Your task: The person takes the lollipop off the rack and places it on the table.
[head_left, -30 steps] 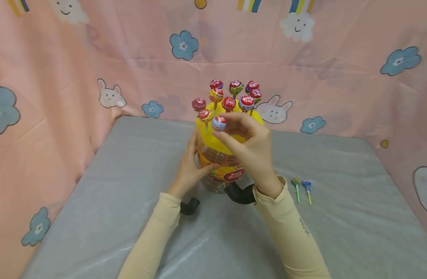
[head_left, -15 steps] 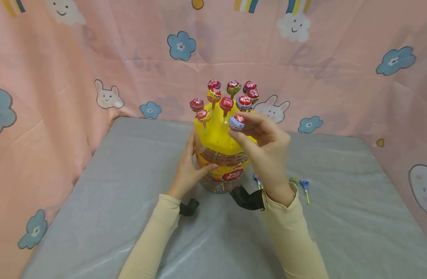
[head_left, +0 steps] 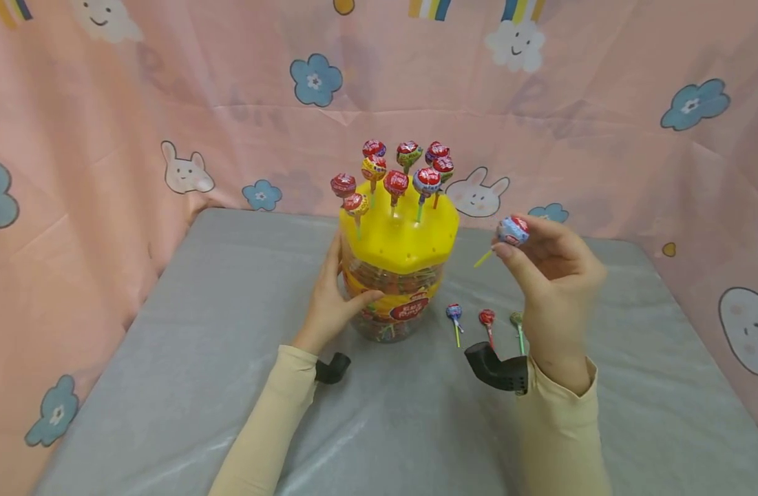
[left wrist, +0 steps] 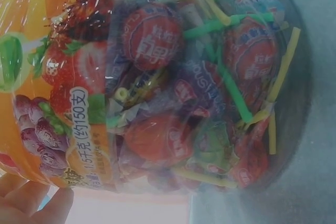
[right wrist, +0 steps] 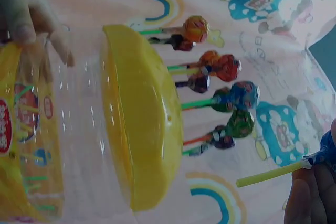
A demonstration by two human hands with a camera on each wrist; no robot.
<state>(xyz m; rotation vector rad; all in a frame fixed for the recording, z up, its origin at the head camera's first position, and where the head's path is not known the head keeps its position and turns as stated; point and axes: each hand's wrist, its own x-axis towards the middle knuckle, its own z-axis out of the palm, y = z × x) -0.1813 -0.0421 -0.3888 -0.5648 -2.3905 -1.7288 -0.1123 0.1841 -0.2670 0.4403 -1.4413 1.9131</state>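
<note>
Evidently, the right hand [head_left: 561, 296], fingers pinching a blue lollipop [head_left: 513, 231], has moved rightward from over the yellow lid [head_left: 397, 241]; the lollipop is now apart, unseated. The left hand [head_left: 329, 306] has fingers gripping the jar [head_left: 409, 310].

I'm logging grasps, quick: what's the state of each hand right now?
Left hand: holding the yellow-lidded clear plastic jar.
Right hand: pinching a round blue-and-red wrapped lollipop.

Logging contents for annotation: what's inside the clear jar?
The clear jar holds jumbled wrapped lollipops with green and yellow sticks, best seen below the printed label in the left wrist view. What the label hides, and the pile's middle, can't be seen.
</note>
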